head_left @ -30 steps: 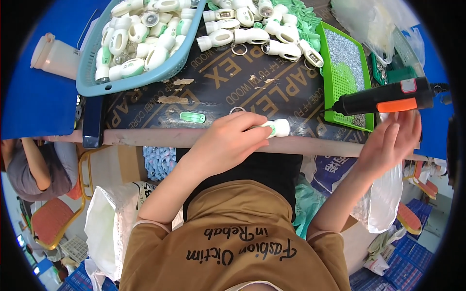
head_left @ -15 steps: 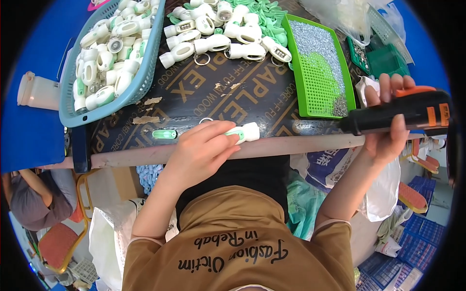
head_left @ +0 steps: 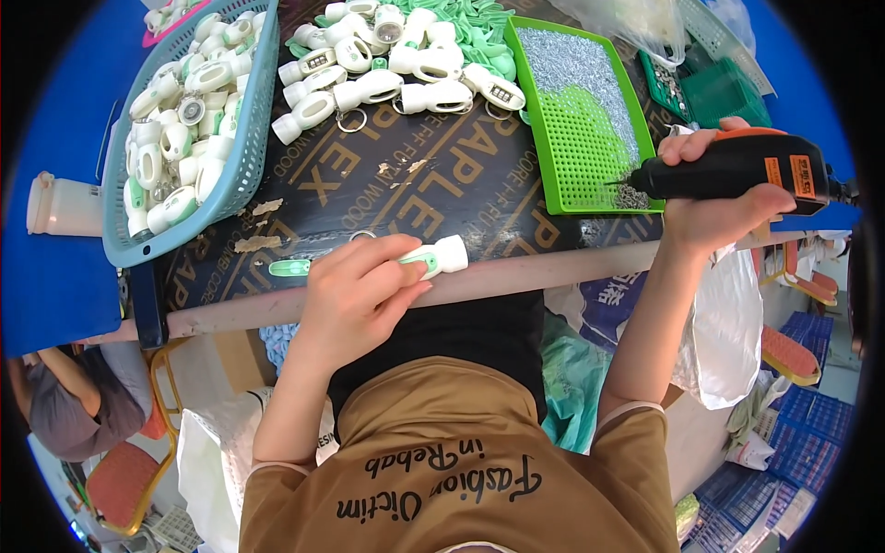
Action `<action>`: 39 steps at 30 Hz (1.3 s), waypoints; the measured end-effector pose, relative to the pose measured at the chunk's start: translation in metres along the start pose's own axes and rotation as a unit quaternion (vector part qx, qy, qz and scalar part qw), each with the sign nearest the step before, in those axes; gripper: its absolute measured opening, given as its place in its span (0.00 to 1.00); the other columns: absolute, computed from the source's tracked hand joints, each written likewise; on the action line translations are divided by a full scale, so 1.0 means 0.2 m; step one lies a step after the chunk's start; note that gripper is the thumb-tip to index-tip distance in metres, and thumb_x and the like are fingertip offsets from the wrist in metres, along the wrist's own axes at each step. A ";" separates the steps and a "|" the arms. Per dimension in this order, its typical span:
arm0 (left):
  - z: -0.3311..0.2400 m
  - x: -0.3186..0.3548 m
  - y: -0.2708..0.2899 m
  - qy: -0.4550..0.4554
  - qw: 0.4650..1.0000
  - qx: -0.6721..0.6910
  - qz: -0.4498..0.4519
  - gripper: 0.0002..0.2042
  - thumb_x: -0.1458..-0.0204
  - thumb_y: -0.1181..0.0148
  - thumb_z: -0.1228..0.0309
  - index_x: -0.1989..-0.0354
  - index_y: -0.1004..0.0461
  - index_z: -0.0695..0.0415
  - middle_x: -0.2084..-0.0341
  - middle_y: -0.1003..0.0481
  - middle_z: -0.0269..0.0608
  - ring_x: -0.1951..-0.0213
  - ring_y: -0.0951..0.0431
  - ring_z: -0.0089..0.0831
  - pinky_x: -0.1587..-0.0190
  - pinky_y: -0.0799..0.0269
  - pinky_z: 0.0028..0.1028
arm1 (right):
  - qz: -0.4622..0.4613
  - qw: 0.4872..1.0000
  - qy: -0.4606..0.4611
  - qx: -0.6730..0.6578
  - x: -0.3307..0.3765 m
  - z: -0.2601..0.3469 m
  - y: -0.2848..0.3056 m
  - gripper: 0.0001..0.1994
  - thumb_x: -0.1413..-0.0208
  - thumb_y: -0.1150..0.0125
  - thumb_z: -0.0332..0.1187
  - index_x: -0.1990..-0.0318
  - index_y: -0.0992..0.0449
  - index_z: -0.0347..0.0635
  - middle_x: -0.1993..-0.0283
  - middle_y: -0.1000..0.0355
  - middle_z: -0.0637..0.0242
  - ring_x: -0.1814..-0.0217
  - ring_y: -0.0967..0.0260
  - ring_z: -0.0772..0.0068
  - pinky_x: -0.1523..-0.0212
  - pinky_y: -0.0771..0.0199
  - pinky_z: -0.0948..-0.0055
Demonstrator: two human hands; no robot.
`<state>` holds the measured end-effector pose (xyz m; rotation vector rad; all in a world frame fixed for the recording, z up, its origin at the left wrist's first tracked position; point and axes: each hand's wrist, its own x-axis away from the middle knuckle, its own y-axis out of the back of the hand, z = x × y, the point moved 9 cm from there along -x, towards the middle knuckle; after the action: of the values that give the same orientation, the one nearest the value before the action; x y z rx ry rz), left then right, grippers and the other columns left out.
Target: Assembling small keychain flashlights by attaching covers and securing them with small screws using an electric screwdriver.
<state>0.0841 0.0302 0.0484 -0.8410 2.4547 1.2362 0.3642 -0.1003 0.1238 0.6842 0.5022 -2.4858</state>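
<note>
My left hand (head_left: 361, 293) pinches a white and green keychain flashlight (head_left: 449, 255) at the table's front edge; its wide white head points right and a metal ring shows behind my fingers. Just left of that hand lies a small green cover piece (head_left: 289, 268). My right hand (head_left: 710, 219) is wrapped round a black electric screwdriver (head_left: 728, 169) with an orange part on top. The bit points left, over the near right corner of a bright green tray (head_left: 533, 120), by a small heap of screws (head_left: 631, 196).
A blue basket (head_left: 244, 175) full of similar flashlights stands at left, a white container (head_left: 63, 205) beside it. More flashlights (head_left: 369, 89) and green covers (head_left: 484, 28) are piled at the back. A dark green box (head_left: 735, 95) sits at far right. Another person (head_left: 83, 396) sits at lower left.
The screwdriver has moved left and up, its bit now over the screws in the green tray. My left hand still holds the flashlight. The whole view has shifted slightly.
</note>
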 end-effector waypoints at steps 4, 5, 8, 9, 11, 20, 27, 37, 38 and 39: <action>0.00 -0.01 0.00 -0.008 1.000 0.009 0.003 0.08 0.63 0.32 0.74 0.75 0.26 0.57 0.67 0.24 0.39 0.73 0.26 0.35 0.71 0.30 0.30 | -0.001 1.000 0.018 0.010 -0.01 -0.01 -0.01 0.42 0.55 0.57 0.74 0.60 0.35 0.36 0.81 0.34 0.60 0.84 0.35 0.65 0.80 0.30 0.68; 0.00 -0.01 0.00 -0.012 1.000 0.013 -0.001 0.09 0.63 0.32 0.74 0.75 0.26 0.58 0.67 0.24 0.40 0.72 0.25 0.35 0.71 0.30 0.30 | -0.003 1.000 0.019 0.011 -0.01 -0.02 -0.01 0.42 0.55 0.57 0.74 0.60 0.35 0.36 0.81 0.34 0.60 0.84 0.35 0.65 0.80 0.30 0.68; -0.01 -0.01 0.00 -0.018 1.000 0.021 -0.007 0.09 0.63 0.32 0.75 0.75 0.27 0.58 0.67 0.24 0.40 0.72 0.25 0.36 0.71 0.30 0.30 | -0.005 1.000 0.010 -0.006 -0.01 -0.03 0.01 0.41 0.55 0.56 0.74 0.61 0.34 0.36 0.82 0.34 0.60 0.84 0.35 0.65 0.81 0.31 0.69; -0.01 -0.01 0.00 -0.017 0.999 0.025 -0.009 0.09 0.63 0.31 0.75 0.75 0.27 0.58 0.67 0.24 0.41 0.72 0.25 0.36 0.71 0.30 0.30 | -0.001 1.000 0.008 -0.009 -0.01 -0.04 0.00 0.41 0.55 0.56 0.74 0.62 0.34 0.36 0.82 0.35 0.60 0.84 0.35 0.65 0.81 0.31 0.69; 0.00 -0.01 0.00 -0.016 0.999 0.027 -0.010 0.09 0.63 0.31 0.75 0.75 0.27 0.58 0.67 0.24 0.41 0.72 0.25 0.36 0.71 0.30 0.30 | 0.004 1.000 0.005 -0.012 -0.01 -0.06 0.00 0.41 0.54 0.56 0.74 0.62 0.33 0.36 0.82 0.35 0.60 0.84 0.35 0.65 0.81 0.32 0.69; 0.00 -0.01 0.01 -0.013 0.999 0.036 -0.009 0.09 0.63 0.31 0.76 0.75 0.26 0.58 0.68 0.24 0.41 0.72 0.26 0.36 0.72 0.30 0.30 | 0.005 1.000 0.008 0.005 0.00 -0.04 -0.01 0.41 0.54 0.58 0.74 0.63 0.33 0.36 0.83 0.34 0.60 0.84 0.36 0.65 0.80 0.33 0.69; 0.02 0.01 0.02 0.000 0.999 0.043 -0.002 0.08 0.62 0.32 0.75 0.73 0.25 0.59 0.67 0.24 0.41 0.72 0.26 0.37 0.70 0.30 0.30 | 0.004 1.000 -0.004 0.005 -0.03 -0.01 -0.02 0.44 0.57 0.58 0.76 0.61 0.33 0.35 0.82 0.36 0.61 0.83 0.38 0.65 0.80 0.35 0.68; 0.05 0.02 0.00 0.010 0.998 0.066 -0.014 0.08 0.60 0.33 0.73 0.70 0.25 0.57 0.69 0.26 0.40 0.67 0.25 0.38 0.67 0.29 0.32 | 0.212 0.953 -0.092 -0.195 0.15 0.17 -0.48 0.46 0.61 0.62 0.79 0.56 0.34 0.38 0.78 0.37 0.65 0.81 0.40 0.70 0.75 0.39 0.69; 0.05 0.02 0.00 0.012 0.998 0.066 -0.016 0.08 0.60 0.33 0.73 0.70 0.25 0.57 0.69 0.26 0.40 0.67 0.25 0.38 0.67 0.29 0.32 | 0.238 0.945 -0.096 -0.201 0.19 0.17 -0.57 0.45 0.61 0.62 0.78 0.57 0.34 0.40 0.78 0.38 0.66 0.81 0.41 0.71 0.75 0.40 0.70; 0.05 0.02 0.01 0.008 0.998 0.063 -0.021 0.09 0.62 0.32 0.75 0.71 0.25 0.58 0.69 0.25 0.41 0.69 0.25 0.37 0.69 0.29 0.30 | 0.266 0.936 -0.101 -0.207 0.23 0.18 -0.66 0.44 0.60 0.62 0.77 0.57 0.34 0.41 0.78 0.38 0.67 0.80 0.41 0.72 0.75 0.41 0.71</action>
<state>0.0788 0.0377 0.0418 -0.8659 2.4852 1.0527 0.2431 -0.0291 0.1541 0.3310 0.6389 -1.8349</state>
